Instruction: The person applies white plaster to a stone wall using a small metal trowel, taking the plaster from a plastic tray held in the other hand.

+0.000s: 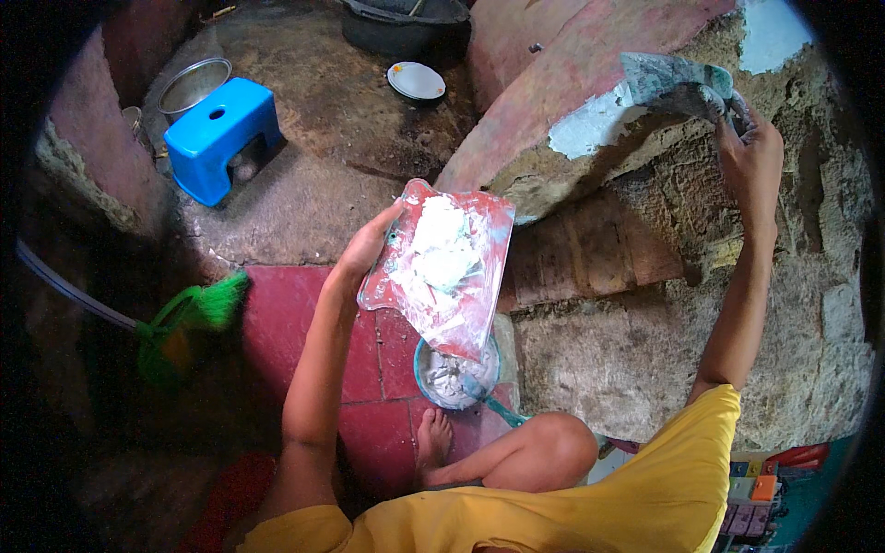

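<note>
My left hand [371,241] grips the edge of a red board [499,226], which carries a heap of white putty [444,247] and white smears. Up at the right, my right hand [751,152] is closed on a wide putty knife [678,78] streaked with dried filler. Its blade lies against the worn wall, beside a fresh white patch [590,127]. Below the board stands a round tub [418,376] with a blue-green rim, holding more putty and a tool with a green handle [502,411]. The board hides part of this tub.
A blue plastic stool [198,134] stands at the left, in front of a metal pot [195,85]. Farther back are a dark basin [406,32] and a white plate [417,81]. Green bristles [219,302] lie by the red tiles [286,318]. My bare foot [433,438] is close to the tub.
</note>
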Demonstrator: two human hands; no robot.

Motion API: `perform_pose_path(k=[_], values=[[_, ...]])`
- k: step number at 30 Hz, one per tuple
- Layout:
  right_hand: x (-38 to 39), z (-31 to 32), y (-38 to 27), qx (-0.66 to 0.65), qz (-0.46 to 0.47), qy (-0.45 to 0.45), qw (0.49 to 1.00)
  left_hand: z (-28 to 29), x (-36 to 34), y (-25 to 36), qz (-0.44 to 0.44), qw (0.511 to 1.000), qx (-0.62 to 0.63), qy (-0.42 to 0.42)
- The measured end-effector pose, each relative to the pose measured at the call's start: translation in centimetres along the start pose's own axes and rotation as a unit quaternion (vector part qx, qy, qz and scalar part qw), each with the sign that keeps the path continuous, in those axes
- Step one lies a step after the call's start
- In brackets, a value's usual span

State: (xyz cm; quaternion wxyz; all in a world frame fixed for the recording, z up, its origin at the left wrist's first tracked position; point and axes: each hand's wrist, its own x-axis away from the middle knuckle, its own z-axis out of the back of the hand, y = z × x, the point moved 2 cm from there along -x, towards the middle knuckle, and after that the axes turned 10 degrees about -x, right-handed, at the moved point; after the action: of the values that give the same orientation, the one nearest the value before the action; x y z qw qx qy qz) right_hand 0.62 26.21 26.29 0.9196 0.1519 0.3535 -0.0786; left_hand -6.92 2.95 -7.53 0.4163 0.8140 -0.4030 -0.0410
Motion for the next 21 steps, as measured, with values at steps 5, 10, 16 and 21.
perform_pose_path(k=[5,10,16,21], values=[[0.4,1.0,0.7,-0.028,0.044,0.013,0.999,0.0,0.5,0.2,-0.003,1.0,-0.009,0.006],[0.3,2.9,0.7,-0.134,0.035,-0.01,0.99,-0.2,0.4,0.3,-0.002,1.0,-0.025,0.007],[-0.1,3.2,0.6,-0.069,0.058,-0.052,0.995,-0.5,-0.2,-0.3,-0.008,0.999,-0.03,-0.016],[-0.3,0.8,0.7,-0.049,0.066,-0.121,0.989,-0.7,0.8,0.3,-0.018,0.999,-0.031,-0.014]])
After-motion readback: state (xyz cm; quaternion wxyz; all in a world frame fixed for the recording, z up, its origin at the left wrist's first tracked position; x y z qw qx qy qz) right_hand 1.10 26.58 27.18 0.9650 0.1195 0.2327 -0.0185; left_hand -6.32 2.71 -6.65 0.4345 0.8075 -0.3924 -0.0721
